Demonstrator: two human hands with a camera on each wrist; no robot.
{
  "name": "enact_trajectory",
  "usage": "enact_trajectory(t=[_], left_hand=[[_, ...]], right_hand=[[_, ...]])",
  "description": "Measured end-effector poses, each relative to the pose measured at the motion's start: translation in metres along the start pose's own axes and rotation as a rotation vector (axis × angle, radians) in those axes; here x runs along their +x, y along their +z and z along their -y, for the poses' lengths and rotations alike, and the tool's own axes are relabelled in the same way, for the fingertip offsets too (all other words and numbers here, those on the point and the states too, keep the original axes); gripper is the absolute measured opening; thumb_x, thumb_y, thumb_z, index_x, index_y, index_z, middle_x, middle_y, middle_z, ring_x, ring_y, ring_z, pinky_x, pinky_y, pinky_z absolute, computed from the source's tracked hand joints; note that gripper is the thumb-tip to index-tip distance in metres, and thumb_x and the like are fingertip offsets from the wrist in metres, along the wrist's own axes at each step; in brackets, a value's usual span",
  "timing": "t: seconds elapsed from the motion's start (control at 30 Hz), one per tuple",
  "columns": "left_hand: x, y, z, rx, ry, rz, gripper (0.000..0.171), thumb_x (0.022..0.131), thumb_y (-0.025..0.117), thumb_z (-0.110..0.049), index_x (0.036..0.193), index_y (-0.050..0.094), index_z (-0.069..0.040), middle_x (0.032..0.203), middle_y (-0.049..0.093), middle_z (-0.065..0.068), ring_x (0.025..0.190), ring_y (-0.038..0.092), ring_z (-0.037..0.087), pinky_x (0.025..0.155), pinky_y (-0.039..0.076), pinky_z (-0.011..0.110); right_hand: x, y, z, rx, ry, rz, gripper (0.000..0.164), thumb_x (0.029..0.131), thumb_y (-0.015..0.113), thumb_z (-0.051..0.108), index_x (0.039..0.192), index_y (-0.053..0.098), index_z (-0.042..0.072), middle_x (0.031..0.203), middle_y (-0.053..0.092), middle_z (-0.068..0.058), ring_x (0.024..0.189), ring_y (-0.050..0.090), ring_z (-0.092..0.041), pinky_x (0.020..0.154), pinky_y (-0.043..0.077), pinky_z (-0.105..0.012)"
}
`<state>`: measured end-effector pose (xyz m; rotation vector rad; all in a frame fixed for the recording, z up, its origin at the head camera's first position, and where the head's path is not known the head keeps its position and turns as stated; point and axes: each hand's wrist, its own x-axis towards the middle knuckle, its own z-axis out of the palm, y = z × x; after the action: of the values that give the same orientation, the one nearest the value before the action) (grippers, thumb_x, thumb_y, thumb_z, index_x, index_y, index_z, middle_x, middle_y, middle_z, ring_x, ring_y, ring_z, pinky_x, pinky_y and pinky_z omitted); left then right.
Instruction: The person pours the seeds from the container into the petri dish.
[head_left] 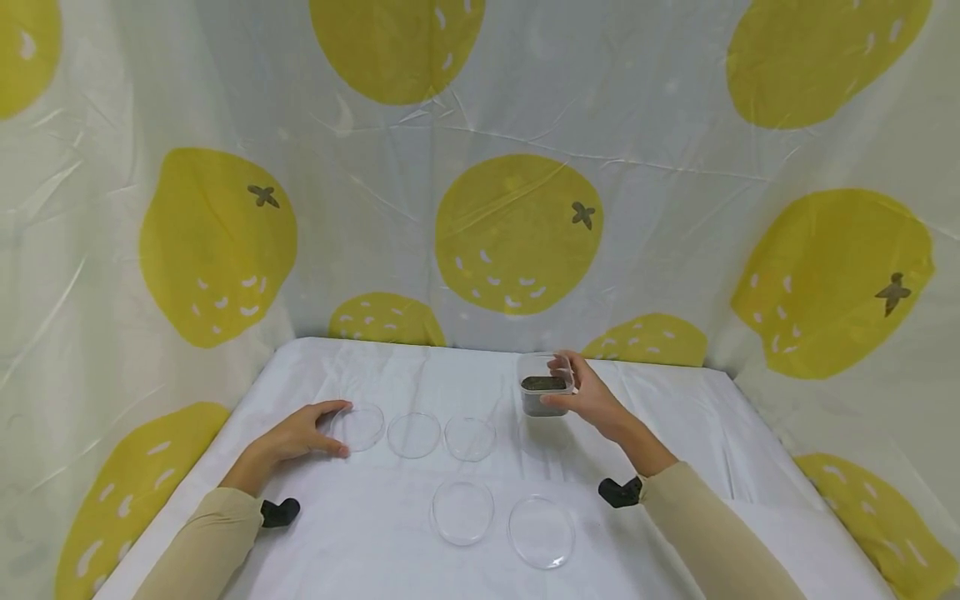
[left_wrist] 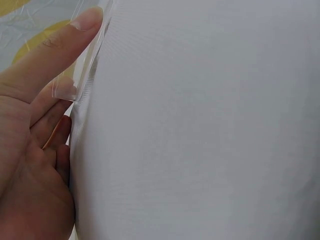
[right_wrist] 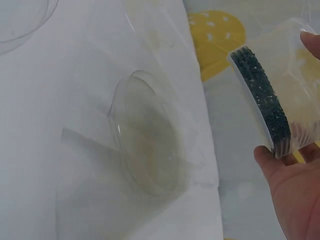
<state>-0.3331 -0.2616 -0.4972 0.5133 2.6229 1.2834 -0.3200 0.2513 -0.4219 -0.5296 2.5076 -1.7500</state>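
Observation:
My left hand [head_left: 303, 432] holds the leftmost clear petri dish [head_left: 363, 428] at its left side, thumb and fingers on either side of the rim. In the left wrist view, the thumb lies along the edge of the clear dish [left_wrist: 65, 90]. Above the back of the table, my right hand [head_left: 592, 398] grips a clear plastic tub [head_left: 534, 404] between thumb and fingers. Dark granular material [right_wrist: 262, 95] fills part of the tub, which looks tilted in the right wrist view. To the left of the tub are two more dishes, a middle one [head_left: 414, 436] and a right one [head_left: 470, 439].
Nearer the front lie two clear round dishes or lids, one on the left [head_left: 462, 513] and one on the right [head_left: 542, 532]. A white cloth [head_left: 360, 533] covers the table. Behind it hangs a lemon-print curtain [head_left: 660, 250].

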Motion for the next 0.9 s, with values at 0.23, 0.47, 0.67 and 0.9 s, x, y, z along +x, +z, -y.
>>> enact_trajectory(t=[0.23,0.47,0.67,0.9], left_hand=[[0.001,-0.001,-0.002,0.013,0.001,-0.005,0.089,0.059,0.087,-0.035,0.135,0.047,-0.009,0.143,0.035,0.017,0.134,0.019,0.035,0.106,0.013,0.054],[-0.002,0.001,0.0,-0.005,0.017,-0.006,0.086,0.06,0.087,-0.03,0.134,0.048,-0.007,0.142,0.036,0.018,0.134,0.018,0.036,0.106,0.012,0.055],[-0.002,0.001,0.0,-0.008,0.011,-0.003,0.087,0.06,0.087,-0.031,0.134,0.048,-0.007,0.142,0.036,0.018,0.134,0.019,0.035,0.106,0.013,0.055],[0.0,0.0,-0.002,0.006,0.001,-0.009,0.089,0.059,0.087,-0.034,0.134,0.048,-0.008,0.143,0.034,0.019,0.134,0.018,0.036,0.106,0.012,0.055]], right_hand=[[0.014,0.014,-0.001,-0.014,-0.005,0.011,0.087,0.07,0.082,0.029,0.139,0.032,0.014,0.134,0.044,-0.007,0.126,0.038,-0.024,0.093,0.039,-0.046],[0.03,0.032,0.001,-0.01,-0.002,0.052,0.091,0.067,0.084,0.029,0.138,0.031,0.011,0.134,0.045,-0.008,0.124,0.041,-0.022,0.095,0.038,-0.046],[0.036,0.05,0.022,-0.017,0.01,0.1,0.089,0.07,0.083,0.019,0.139,0.028,0.003,0.135,0.044,-0.011,0.126,0.039,-0.028,0.101,0.031,-0.048],[0.06,0.071,0.009,-0.013,-0.016,0.105,0.092,0.066,0.085,0.023,0.138,0.028,0.007,0.134,0.043,-0.007,0.126,0.039,-0.023,0.104,0.027,-0.048]])
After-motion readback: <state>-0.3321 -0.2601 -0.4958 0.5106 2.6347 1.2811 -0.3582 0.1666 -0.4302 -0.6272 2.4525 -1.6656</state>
